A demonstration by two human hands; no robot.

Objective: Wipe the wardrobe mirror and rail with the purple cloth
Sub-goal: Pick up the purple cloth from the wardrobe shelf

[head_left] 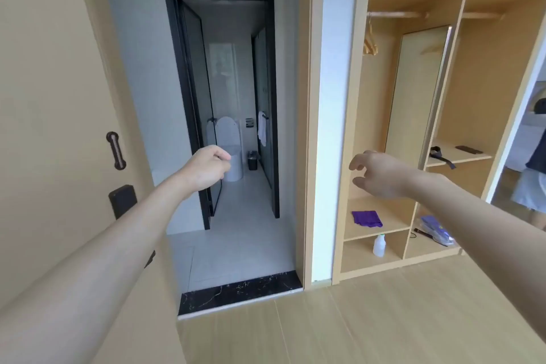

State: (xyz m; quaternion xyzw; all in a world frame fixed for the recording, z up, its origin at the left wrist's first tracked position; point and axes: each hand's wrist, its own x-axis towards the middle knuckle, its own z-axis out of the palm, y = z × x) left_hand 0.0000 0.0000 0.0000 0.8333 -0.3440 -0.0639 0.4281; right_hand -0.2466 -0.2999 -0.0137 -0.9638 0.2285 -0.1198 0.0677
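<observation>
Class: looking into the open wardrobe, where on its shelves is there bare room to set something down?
The low shelf is bare to the right of the purple cloth. The bottom cubby has room right of the white bottle. The upper right shelf has a gap between the black strap and a dark flat object. The lower right compartment looks crowded.

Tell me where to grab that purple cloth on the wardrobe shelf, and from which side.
Judging by how it lies, pinch the purple cloth at its near right edge, where the folds look bunched and raised. It lies flat on the shelf, open at the front, so come in from the front and above. The right hand, open and empty, is closest.
</observation>
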